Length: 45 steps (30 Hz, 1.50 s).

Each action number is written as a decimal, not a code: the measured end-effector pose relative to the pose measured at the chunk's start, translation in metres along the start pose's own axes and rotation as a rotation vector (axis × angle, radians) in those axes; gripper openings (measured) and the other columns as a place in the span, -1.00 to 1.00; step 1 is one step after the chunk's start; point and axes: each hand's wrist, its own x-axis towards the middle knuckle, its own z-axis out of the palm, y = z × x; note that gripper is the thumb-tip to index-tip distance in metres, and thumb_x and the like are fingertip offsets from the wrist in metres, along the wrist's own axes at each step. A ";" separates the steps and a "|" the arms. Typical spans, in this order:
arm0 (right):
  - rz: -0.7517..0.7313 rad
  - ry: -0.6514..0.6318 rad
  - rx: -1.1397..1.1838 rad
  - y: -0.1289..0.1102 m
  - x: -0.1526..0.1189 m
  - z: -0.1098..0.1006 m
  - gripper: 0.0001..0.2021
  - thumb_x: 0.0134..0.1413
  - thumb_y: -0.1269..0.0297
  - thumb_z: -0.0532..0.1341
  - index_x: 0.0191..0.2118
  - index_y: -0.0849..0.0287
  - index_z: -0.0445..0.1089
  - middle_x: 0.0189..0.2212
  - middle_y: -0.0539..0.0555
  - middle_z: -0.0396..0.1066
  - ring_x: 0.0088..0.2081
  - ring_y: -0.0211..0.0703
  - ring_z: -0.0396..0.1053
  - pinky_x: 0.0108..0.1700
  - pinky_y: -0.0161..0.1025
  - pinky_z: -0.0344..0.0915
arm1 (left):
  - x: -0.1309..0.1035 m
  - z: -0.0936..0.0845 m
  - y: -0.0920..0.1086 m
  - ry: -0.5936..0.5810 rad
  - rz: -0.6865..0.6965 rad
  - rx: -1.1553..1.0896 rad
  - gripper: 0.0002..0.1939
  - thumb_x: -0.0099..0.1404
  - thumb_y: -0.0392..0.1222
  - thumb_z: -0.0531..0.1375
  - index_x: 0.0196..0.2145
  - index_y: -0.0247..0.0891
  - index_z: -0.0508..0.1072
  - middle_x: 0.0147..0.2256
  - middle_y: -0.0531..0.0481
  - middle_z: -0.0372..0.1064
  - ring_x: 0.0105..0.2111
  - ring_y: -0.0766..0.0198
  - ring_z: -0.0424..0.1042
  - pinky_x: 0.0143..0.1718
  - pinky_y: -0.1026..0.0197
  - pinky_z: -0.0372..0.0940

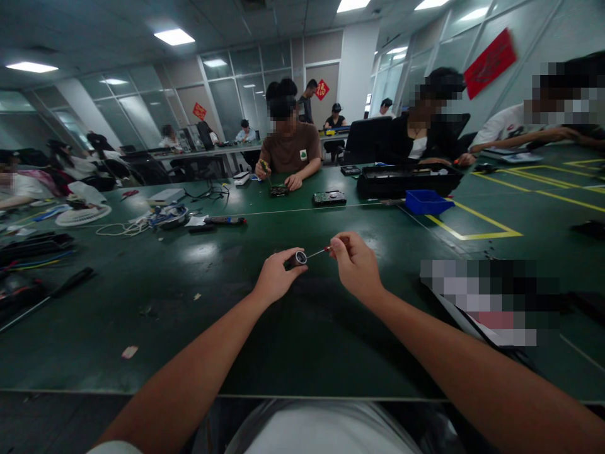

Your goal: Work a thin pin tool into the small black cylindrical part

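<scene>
Above the green table (283, 353), my left hand (276, 274) grips a small dark cylinder (299, 258) between thumb and fingers. A pale ring surrounds the cylinder's open end, which faces right. My right hand (354, 265) is closed around the red handle of a thin screwdriver (317, 253). Its metal shaft points left, with the tip at or very near the cylinder's ringed end. Whether the tip touches it cannot be made out.
Farther back lie a blue tray (426, 202), a long black casing (409, 181), a circuit-board device (329, 198) and a pen-like tool (225, 221). Cables (165, 215) and a long screwdriver (51, 296) are at left. A pixelated object (491, 309) is at right. People sit opposite.
</scene>
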 end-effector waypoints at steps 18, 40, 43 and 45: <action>-0.043 0.041 -0.007 0.003 0.003 -0.003 -0.82 0.33 0.13 0.09 -0.24 0.09 0.33 -0.44 0.01 0.47 -0.40 -0.16 0.44 -0.31 -0.22 0.30 | 0.000 -0.001 0.002 -0.014 0.007 0.005 -0.58 0.20 -0.21 0.35 0.04 -0.10 0.53 0.01 -0.05 0.51 0.03 0.03 0.45 0.15 -0.06 0.24; 0.009 -0.007 0.052 0.005 0.000 0.002 -0.79 0.32 0.09 0.10 -0.22 0.10 0.36 -0.42 0.03 0.50 -0.37 -0.15 0.47 -0.30 -0.21 0.33 | 0.000 0.001 0.000 0.003 0.023 -0.006 -0.57 0.18 -0.23 0.37 0.03 -0.10 0.54 0.00 -0.05 0.52 0.02 0.06 0.46 0.15 -0.03 0.25; 0.007 -0.017 0.042 0.002 0.000 0.001 -0.79 0.31 0.10 0.10 -0.22 0.11 0.37 -0.42 0.02 0.51 -0.38 -0.15 0.47 -0.31 -0.22 0.31 | 0.000 0.000 0.002 -0.005 0.020 0.008 -0.57 0.18 -0.23 0.37 0.03 -0.10 0.54 0.00 -0.06 0.52 0.02 0.05 0.46 0.14 -0.03 0.25; 0.011 -0.021 0.013 -0.001 0.001 -0.001 -0.77 0.29 0.08 0.13 -0.25 0.12 0.40 -0.46 0.01 0.49 -0.41 -0.17 0.45 -0.34 -0.24 0.28 | 0.000 0.000 0.003 -0.014 0.020 0.012 -0.57 0.18 -0.23 0.36 0.03 -0.11 0.54 0.01 -0.07 0.52 0.04 0.05 0.45 0.16 -0.04 0.24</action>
